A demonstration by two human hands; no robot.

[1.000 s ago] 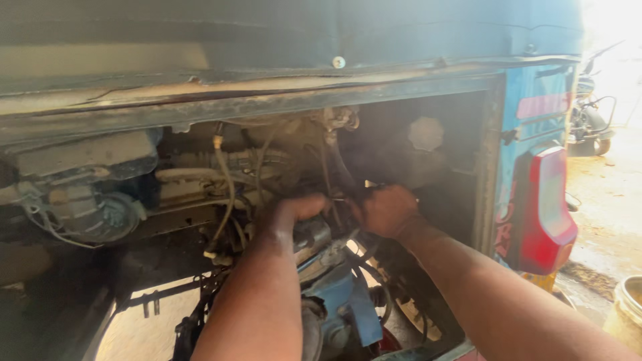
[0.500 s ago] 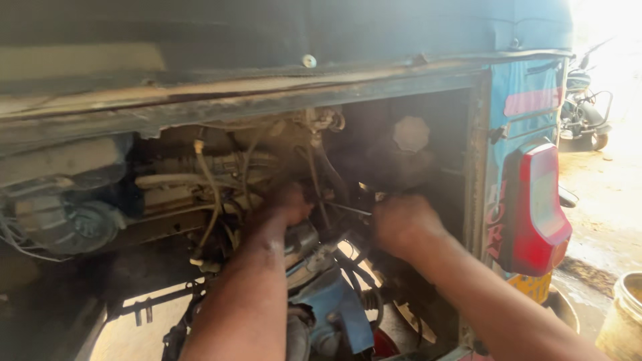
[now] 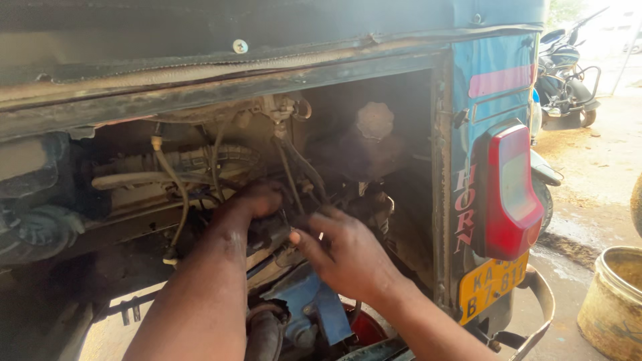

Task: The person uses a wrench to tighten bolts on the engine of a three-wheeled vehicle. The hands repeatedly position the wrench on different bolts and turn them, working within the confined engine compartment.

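Both hands are deep inside the open engine bay at the back of a small blue vehicle. The left hand [image 3: 257, 200] is curled closed around a dark engine part [image 3: 271, 230] in the middle of the bay, knuckles up, fingers wrapped over its top. The right hand [image 3: 348, 251] is just beside it, palm turned inward and fingers loosely spread; its fingertips [image 3: 297, 237] touch the same dark part from the right side. From here I cannot quite tell whether the right hand pinches anything, since the spot is shadowed and grimy.

Thin cables [image 3: 291, 170] run down from above to meet the part where the hands work. To the left of the left hand a pale hose [image 3: 175, 194] hangs in a curve, and behind it lies a ribbed corrugated hose [image 3: 200, 159]. Below the hands sits a blue metal bracket [image 3: 311, 311], with a thick black hose [image 3: 264, 334] curving beside it.

Further right, at the back of the bay, stands a round ribbed cap [image 3: 374, 120]. Outside the bay's right edge is the blue body panel [image 3: 491, 63], carrying a red tail lamp [image 3: 511, 190] and a yellow plate [image 3: 491, 284] under it. On the ground at far right stands a dirty bucket [image 3: 612, 304], and a parked motorcycle [image 3: 568, 73] waits well apart behind.
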